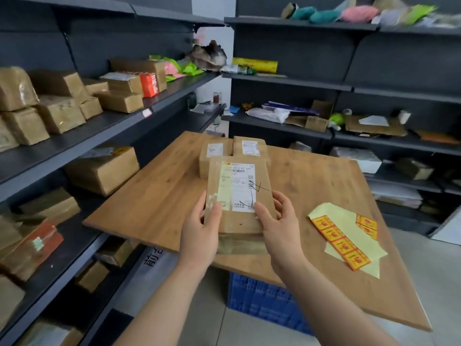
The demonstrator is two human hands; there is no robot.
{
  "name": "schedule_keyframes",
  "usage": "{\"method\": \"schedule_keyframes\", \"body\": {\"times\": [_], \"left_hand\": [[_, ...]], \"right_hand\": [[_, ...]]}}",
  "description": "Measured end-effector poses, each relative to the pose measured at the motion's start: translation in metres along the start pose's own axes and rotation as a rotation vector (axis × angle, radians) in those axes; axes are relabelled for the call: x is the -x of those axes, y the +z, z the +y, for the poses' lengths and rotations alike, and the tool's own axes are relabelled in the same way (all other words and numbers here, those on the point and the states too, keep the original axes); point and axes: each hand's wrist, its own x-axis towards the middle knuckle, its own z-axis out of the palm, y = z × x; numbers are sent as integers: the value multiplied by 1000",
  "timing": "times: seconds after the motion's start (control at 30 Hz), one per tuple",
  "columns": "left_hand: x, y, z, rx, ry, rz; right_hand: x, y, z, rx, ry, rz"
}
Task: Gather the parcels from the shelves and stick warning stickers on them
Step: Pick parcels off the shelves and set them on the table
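Observation:
A brown cardboard parcel with a white shipping label is held over the wooden table. My left hand grips its left edge, thumb on top. My right hand grips its right edge the same way. Two smaller brown parcels with white labels lie on the table just behind it. A sheet of orange and yellow warning stickers on pale backing paper lies on the table to the right of my hands.
Dark metal shelves on the left carry several brown parcels. More shelves at the back and right hold bags, flat cardboard and packets. A blue plastic crate stands on the floor under the table.

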Motion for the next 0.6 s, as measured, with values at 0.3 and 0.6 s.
{"method": "schedule_keyframes", "body": {"times": [0.3,0.6], "left_hand": [[-158,84,6,-26,64,-246],[-254,184,-5,-180,74,-410]], "right_hand": [[-148,-13,-12,84,-57,264],[-256,-70,1,115,-17,401]]}}
